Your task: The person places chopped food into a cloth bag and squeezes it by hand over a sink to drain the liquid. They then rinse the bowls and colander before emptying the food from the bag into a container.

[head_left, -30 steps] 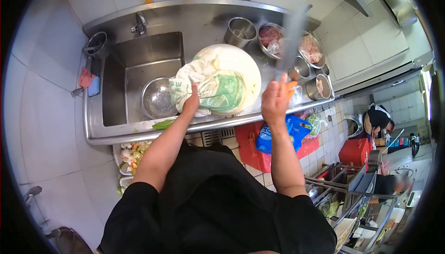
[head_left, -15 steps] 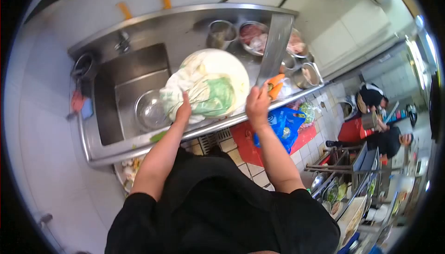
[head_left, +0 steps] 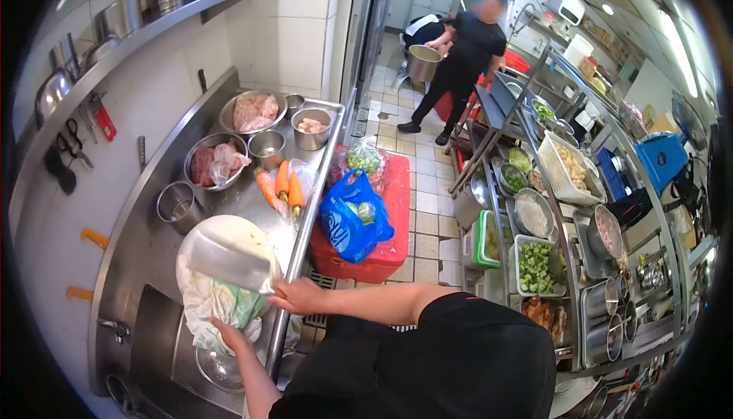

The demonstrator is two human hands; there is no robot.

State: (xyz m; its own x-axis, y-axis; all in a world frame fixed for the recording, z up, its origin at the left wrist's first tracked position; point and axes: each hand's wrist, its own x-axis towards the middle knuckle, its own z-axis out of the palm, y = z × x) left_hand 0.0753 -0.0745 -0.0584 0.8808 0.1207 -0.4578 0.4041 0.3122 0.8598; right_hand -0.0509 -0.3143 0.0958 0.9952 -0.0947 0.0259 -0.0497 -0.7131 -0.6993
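Note:
My right hand (head_left: 299, 297) is closed round the handle of a cleaver (head_left: 229, 260). Its broad blade lies flat-side up over a round white cutting board (head_left: 243, 229). My left hand (head_left: 233, 336) grips the near edge of a crumpled white-and-green cloth (head_left: 205, 306), which covers part of the board, below the blade. A clear bowl (head_left: 220, 369) sits in the sink, just under my left hand. Beyond the board, several carrots (head_left: 283, 182) lie on the steel counter beside a clear bag.
Metal bowls of raw meat (head_left: 256, 112) and a metal pot (head_left: 179, 203) stand at the counter's far end. On a red box (head_left: 389, 247) rests a blue plastic bag (head_left: 356, 220). A person (head_left: 469, 45) carries a pot in the aisle, near shelves (head_left: 557, 251) of food.
My view has swung to the right. The cleaver, raised upright before, is now lowered over the board and cloth. My left hand keeps hold of the cloth.

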